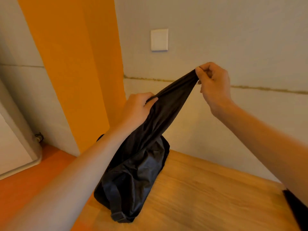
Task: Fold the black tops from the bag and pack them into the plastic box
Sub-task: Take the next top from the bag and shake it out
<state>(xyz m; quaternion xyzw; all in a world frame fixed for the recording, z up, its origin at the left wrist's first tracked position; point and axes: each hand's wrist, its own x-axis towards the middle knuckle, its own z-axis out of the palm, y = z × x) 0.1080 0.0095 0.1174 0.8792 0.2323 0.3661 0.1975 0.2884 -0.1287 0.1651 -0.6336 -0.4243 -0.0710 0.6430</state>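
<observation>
Both hands hold one black top [168, 105] above the wooden bench [208, 197]: the right hand [214, 85] pinches its upper end between thumb and fingers, and the left hand [138, 109] grips the cloth lower down. The top is stretched between them, and its lower part goes down into the black bag [133, 177], which stands on the bench near the wall [233, 39].

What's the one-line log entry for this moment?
state: top partly out of bag | left hand: grips top | right hand: pinches top end | bag: on table
</observation>
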